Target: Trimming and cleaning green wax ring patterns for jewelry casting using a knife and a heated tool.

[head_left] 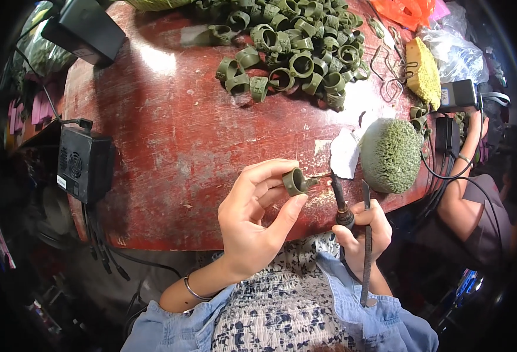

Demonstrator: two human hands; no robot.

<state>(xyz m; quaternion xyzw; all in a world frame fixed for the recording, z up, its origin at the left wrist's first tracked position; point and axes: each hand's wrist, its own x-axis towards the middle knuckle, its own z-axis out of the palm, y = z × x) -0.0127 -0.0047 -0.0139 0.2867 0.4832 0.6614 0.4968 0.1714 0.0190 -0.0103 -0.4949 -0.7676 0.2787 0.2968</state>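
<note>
Between the thumb and fingers of my left hand (252, 220) is a small olive-green ring (294, 182), with a short piece sticking out toward the right. My right hand (377, 234) is closed around a dark tool like a soldering iron (338, 196), its rod pointing up and away. The same hand also grips a long, flat, narrow metal blade (368, 249), which stands nearly lengthwise. The iron's rod is close to the right of the ring, near a crumpled white paper (344, 155). Beyond my hands, a large heap of similar green rings (299, 44) covers the far part of the table.
A rounded green porous block (392, 155) stands on the red worn table (164, 146) to the right. Farther back are a yellow sponge (422, 70) and bent wires (392, 76). Black boxes with cables (85, 161) sit at the left edge. Another person's arm (472, 144) is at right.
</note>
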